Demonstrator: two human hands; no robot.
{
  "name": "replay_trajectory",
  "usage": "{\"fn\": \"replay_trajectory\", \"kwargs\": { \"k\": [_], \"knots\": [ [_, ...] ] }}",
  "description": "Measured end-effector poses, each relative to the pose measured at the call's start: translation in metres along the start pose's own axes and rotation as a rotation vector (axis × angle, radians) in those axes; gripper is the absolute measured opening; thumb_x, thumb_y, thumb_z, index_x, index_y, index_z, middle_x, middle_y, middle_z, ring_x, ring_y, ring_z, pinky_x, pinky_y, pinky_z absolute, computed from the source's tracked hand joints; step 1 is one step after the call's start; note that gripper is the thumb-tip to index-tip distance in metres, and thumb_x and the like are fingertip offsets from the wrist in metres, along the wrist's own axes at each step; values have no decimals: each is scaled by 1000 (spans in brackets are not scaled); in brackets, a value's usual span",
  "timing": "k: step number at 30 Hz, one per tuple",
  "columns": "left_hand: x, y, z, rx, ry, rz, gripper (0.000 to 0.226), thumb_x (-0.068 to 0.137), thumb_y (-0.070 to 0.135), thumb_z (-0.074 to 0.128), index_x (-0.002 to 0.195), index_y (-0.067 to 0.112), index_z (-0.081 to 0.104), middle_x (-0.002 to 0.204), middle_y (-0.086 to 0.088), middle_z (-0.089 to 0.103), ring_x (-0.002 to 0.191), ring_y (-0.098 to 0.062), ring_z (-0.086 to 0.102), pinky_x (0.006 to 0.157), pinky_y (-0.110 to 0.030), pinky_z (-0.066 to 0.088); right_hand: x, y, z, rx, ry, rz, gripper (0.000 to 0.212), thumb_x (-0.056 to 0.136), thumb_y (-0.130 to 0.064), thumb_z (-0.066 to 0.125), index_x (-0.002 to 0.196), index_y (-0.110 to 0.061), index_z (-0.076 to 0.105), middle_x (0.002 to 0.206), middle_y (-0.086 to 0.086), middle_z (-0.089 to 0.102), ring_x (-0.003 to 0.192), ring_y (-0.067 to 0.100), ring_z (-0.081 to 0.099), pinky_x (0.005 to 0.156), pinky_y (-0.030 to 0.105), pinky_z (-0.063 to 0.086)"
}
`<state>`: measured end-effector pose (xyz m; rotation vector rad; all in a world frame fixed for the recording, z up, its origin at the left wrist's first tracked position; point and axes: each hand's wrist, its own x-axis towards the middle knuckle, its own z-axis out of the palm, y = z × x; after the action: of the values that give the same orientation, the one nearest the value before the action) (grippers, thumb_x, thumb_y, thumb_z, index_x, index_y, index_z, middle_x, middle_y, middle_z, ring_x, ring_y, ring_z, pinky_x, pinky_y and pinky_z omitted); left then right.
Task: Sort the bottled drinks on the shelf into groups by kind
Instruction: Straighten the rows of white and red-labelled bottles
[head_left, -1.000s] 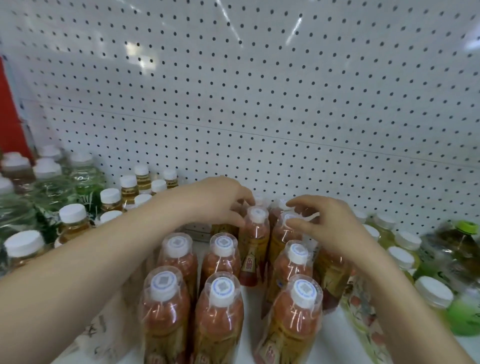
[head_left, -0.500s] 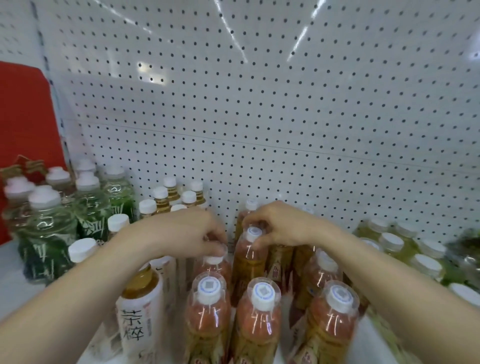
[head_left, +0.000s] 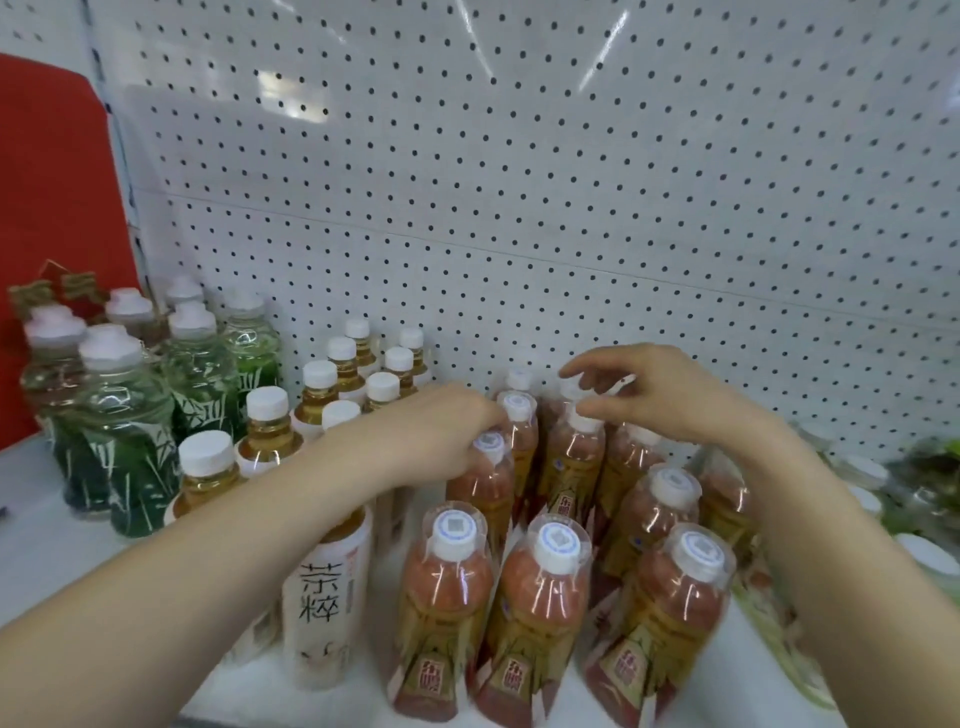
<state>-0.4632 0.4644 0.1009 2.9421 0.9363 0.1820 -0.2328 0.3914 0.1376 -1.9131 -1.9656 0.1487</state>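
A head-worn view looks down on a white shelf board (head_left: 47, 551) backed by a white pegboard panel (head_left: 519, 182). At centre stands a block of reddish-amber plastic tea bottles with white caps (head_left: 550, 587), shrink-wrapped and packed in three columns. The left hand (head_left: 436, 441) reaches into the block's left column, fingers curled about the neck of the second-row bottle (head_left: 485, 483); the thumb is hidden, so how firm the grip is cannot be told. The right hand (head_left: 665, 400) hovers over the block's rear, fingers loose and spread and holding nothing, thumb just beside the cap of a rear middle bottle (head_left: 571, 462). The hands are apart. Left of the block stand pale-gold bottles with white caps (head_left: 265, 436), and further left, clear bottles with green leaf patterns (head_left: 124, 441). Right of the block, greenish bottles (head_left: 924, 467) are too blurred to describe. The step seems to be squaring up this block. It would go best by steadying each bottle at the neck, nudging it upright against its neighbours and closing gaps without tipping the front row. Compared with half a second ago, the right hand has let go of a rear cap, lifted and opened, and the hands, then nearly touching, have spread. The left hand stays on its bottle.
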Motion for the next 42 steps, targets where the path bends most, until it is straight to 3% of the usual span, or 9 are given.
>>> {"fn": "replay_trajectory", "kwargs": {
  "k": [4, 11, 17, 22, 25, 28, 33, 38, 42],
  "knots": [
    [14, 12, 3, 81, -12, 22, 26, 93, 6, 56, 118, 12, 60, 109, -7, 63, 100, -24, 61, 88, -42, 52, -42, 2, -8, 22, 11, 115, 26, 84, -39, 75, 110, -39, 71, 92, -13, 73, 90, 1, 65, 90, 31, 53],
    [28, 28, 2, 147, -44, -4, 27, 91, 11, 61, 118, 12, 64, 108, -8, 66, 97, -24, 63, 84, -36, 55, -79, 10, 5, -232, -114, 335, 38, 81, -48, 75, 118, -41, 67, 105, -9, 65, 96, 11, 60, 76, 25, 44],
    [25, 32, 2, 116, -32, -51, 31, 93, 16, 63, 124, 12, 61, 113, -9, 63, 100, -25, 62, 81, -32, 52, -65, 1, 14, -160, -69, 239, 41, 80, -39, 80, 120, -36, 70, 114, -7, 67, 101, 13, 61, 82, 28, 46],
    [16, 30, 4, 122, -4, -72, 44, 94, 13, 59, 138, 16, 53, 128, -7, 62, 114, -25, 59, 89, -32, 49, -43, -13, 33, -81, -11, 163, 43, 76, -40, 82, 118, -34, 72, 102, -6, 69, 93, 10, 62, 87, 30, 50],
    [-5, 32, -1, 41, 99, -43, 52, 95, 25, 59, 145, 21, 45, 145, -2, 51, 129, -23, 49, 104, -35, 42, -38, -19, 43, -145, 26, 144, 46, 83, -42, 77, 126, -30, 67, 113, -1, 68, 103, 15, 62, 88, 27, 48],
    [-38, 42, 1, -105, 250, 56, 44, 95, 38, 58, 137, 28, 54, 138, 6, 58, 124, -14, 54, 103, -35, 44, -60, -19, 38, -74, 109, 164, 46, 87, -47, 71, 129, -33, 62, 112, -3, 69, 104, 16, 63, 88, 30, 50],
    [-76, 68, 19, -50, 174, 193, 54, 86, 62, 56, 134, 37, 55, 130, 17, 59, 116, -5, 55, 98, -34, 47, -151, -21, 28, 20, 68, 257, 47, 80, -61, 69, 122, -42, 60, 111, -20, 60, 102, 6, 61, 78, 26, 52],
    [-78, 73, 34, -20, 312, 144, 55, 87, 53, 63, 138, 37, 51, 136, 16, 56, 123, -10, 53, 100, -31, 43, -161, -8, 50, -38, 182, 244, 51, 79, -26, 81, 124, -36, 60, 117, -2, 65, 92, 15, 61, 74, 35, 54],
    [-81, 76, 42, -86, 341, 135, 56, 87, 51, 61, 139, 32, 52, 141, 13, 54, 127, -11, 52, 107, -34, 41, -137, 7, 53, -58, 171, 158, 56, 84, -18, 77, 135, -33, 57, 133, -3, 58, 108, 19, 59, 84, 26, 40]
  ]
}}
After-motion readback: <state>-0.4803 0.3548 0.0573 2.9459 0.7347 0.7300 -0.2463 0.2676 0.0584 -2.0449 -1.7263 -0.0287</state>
